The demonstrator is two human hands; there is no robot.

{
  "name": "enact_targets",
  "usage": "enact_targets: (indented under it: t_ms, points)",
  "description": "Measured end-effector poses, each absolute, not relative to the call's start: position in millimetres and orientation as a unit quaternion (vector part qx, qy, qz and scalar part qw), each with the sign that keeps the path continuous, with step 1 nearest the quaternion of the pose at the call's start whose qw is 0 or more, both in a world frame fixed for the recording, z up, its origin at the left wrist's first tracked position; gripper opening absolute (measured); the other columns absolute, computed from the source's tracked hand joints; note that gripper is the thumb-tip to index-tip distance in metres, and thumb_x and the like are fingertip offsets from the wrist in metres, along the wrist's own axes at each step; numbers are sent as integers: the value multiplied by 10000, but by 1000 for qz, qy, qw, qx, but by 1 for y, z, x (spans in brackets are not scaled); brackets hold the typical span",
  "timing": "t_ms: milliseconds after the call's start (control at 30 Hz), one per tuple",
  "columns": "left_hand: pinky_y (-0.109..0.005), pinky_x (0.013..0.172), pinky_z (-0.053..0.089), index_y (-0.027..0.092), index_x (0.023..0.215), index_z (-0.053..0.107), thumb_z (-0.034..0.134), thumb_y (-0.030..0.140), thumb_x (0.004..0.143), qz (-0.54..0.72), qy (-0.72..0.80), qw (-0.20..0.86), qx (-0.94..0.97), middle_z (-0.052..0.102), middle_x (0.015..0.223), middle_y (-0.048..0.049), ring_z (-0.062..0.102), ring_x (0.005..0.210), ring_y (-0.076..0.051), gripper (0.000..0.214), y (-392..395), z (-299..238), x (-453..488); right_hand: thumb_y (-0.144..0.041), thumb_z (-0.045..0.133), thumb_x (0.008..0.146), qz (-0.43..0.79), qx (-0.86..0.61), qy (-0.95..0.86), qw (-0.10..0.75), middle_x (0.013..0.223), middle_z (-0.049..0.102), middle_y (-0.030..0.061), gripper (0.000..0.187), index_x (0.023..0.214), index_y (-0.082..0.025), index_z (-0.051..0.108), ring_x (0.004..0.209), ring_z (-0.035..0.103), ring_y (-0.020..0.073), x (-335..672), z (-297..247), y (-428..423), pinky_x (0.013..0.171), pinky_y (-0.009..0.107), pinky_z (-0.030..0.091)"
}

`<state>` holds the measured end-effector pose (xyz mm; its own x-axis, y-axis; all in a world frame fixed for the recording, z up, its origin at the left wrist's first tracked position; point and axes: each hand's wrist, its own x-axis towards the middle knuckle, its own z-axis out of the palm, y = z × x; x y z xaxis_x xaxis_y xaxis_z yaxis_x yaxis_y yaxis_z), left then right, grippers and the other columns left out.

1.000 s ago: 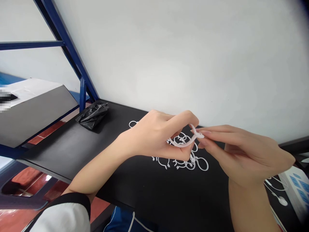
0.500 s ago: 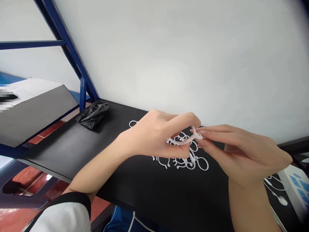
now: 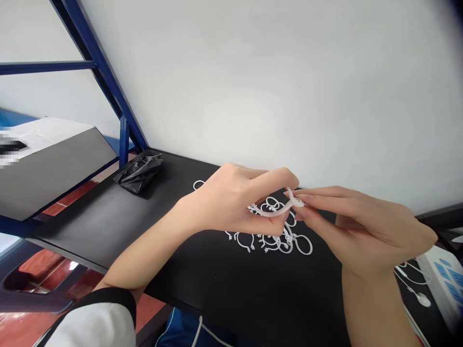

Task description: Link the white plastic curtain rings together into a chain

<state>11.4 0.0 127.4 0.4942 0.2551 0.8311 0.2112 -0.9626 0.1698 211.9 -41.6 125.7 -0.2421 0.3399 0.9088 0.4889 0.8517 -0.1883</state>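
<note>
My left hand [image 3: 235,202] and my right hand [image 3: 354,226] meet above a black table [image 3: 90,217], both pinching one white plastic ring [image 3: 277,210]. The left fingers curl round the ring's left part. The right thumb and forefinger pinch its right end. Under the hands lies a pile of several more white rings [image 3: 280,241] on the table. A single ring [image 3: 198,184] lies just behind my left wrist.
A crumpled black plastic bag [image 3: 139,173] sits at the table's far left corner. A blue metal frame [image 3: 104,72] rises at left, with a grey sloped panel [image 3: 47,168] below it. White earphones [image 3: 415,289] and a white box [image 3: 444,274] lie at right. A white wall stands behind.
Both hands have stayed almost in place on the ring; the fingers have shifted slightly and the ring's bend has changed a little.
</note>
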Motion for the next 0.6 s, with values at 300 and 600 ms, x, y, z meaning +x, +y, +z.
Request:
enact_targets:
  t_ms: [300, 600]
  points:
    - [-181, 485, 355, 194, 939, 600, 547, 286, 827, 427, 184, 45, 884, 511, 591, 63, 440, 493, -60, 155, -3, 133, 6, -26, 788, 722, -76, -290, -786, 541, 889, 787, -49, 463, 1049, -350, 742, 690, 749, 202, 210, 129, -46, 552, 332, 646]
    - [-225, 609, 436, 223, 1185, 645, 627, 415, 898, 251, 292, 77, 920, 630, 977, -41, 558, 647, -89, 345, 4, 141, -9, -105, 707, 843, -36, -334, -821, 461, 796, 766, -40, 167, 895, -263, 713, 632, 699, 118, 208, 122, -33, 548, 245, 573]
